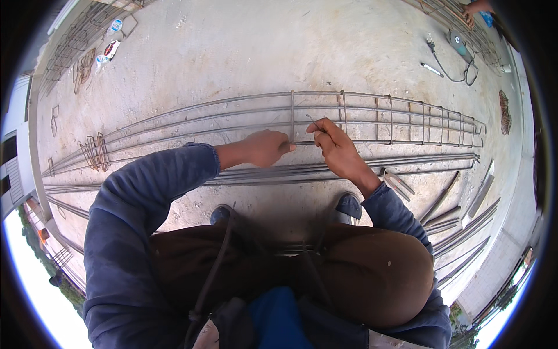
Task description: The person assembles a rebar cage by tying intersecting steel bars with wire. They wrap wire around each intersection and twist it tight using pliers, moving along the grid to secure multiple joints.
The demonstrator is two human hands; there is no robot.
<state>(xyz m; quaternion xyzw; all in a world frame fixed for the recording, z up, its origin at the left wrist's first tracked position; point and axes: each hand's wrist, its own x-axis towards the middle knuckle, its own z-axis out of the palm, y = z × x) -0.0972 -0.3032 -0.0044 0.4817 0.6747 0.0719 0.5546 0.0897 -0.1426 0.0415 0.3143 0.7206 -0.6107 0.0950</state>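
A long rebar cage [366,122] lies across the concrete floor in front of me, its bars bending away to both sides. My left hand [268,148] is closed at a square stirrup [293,113], its thumb and fingertips at the stirrup's near corner by the nearest long bar. Just to the right, my right hand [336,146] is raised over the cage. Its thumb and index finger pinch a thin piece of tie wire [310,118], mostly hidden by the fingers. Pincers [397,181] lie on the floor near my right wrist.
Loose stirrups [95,152] hang bunched on the cage's left end. Long bars [273,173] lie between the cage and my shoes. At the far right are an angle grinder [459,46] with its cord, a marker [432,70] and another person's hand [469,11]. Short metal pieces [440,198] lie to the right.
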